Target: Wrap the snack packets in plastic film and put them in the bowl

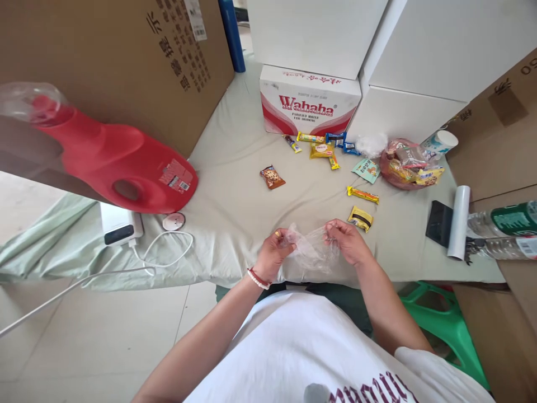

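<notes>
A clear plastic bag [312, 252] is stretched between my two hands at the table's front edge. My left hand [272, 252] pinches its left side, with the thumb showing on top. On the other side, my right hand [346, 239] grips the bag's upper right part. The bag looks thin and crumpled, and nothing shows inside it. Close to my right hand lies a yellow snack packet [361, 219], with a yellow snack bar [363, 195] just beyond. A brown cookie packet [272, 177] lies farther off, ahead of my left hand.
Several wrapped snacks [322, 150] lie before a Wahaha box [310, 103]. At right are a red bowl of snacks [405, 182], a paper cup [442, 143] and plastic bottles [503, 218]. A red detergent bottle [126, 151] and a white power bank [119, 223] occupy the left.
</notes>
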Action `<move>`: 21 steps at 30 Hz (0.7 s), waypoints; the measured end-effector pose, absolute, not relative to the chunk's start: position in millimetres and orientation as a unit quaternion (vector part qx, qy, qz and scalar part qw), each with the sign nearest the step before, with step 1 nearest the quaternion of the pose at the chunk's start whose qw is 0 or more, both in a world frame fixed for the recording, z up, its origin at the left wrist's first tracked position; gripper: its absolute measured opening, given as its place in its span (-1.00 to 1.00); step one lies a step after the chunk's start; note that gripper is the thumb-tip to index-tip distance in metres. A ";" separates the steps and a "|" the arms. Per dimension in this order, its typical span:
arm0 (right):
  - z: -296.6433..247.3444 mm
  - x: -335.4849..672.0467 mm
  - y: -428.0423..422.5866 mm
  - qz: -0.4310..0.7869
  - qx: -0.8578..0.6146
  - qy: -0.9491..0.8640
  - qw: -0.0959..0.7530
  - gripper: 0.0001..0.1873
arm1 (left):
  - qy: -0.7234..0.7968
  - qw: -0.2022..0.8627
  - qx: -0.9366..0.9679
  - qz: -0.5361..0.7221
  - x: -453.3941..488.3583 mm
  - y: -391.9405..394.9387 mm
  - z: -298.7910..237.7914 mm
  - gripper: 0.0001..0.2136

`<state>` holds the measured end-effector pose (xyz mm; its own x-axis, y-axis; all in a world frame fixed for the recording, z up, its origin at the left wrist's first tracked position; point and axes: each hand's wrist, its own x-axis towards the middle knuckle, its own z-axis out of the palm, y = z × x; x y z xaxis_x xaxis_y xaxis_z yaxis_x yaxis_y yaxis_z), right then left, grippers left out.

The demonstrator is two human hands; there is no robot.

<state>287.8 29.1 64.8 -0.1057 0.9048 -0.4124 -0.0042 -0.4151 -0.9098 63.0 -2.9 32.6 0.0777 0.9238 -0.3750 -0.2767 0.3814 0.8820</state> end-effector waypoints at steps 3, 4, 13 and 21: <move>55.9 294.0 30.2 0.575 -0.610 -0.377 0.394 -0.43 | 0.557 0.624 0.310 0.453 35.2 -3.6 21.4 -0.68; 54.0 296.6 30.1 0.559 -0.621 -0.372 0.405 -0.44 | 0.562 0.609 0.316 0.461 26.3 -3.1 19.4 -0.70; 59.0 313.5 36.1 0.487 -0.618 -0.309 0.534 -0.46 | 0.364 0.612 0.581 0.394 -32.6 2.9 54.8 -0.68; 88.8 301.9 40.0 0.628 -0.543 -0.400 0.388 -0.47 | 0.486 0.379 0.699 0.363 -11.7 42.9 91.3 -0.59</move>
<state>301.9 40.0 88.8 -0.1105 0.9216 -0.3720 -0.0525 -0.3792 -0.9238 -11.7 42.9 91.3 0.2634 0.9546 0.1391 0.4045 -0.2402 0.8824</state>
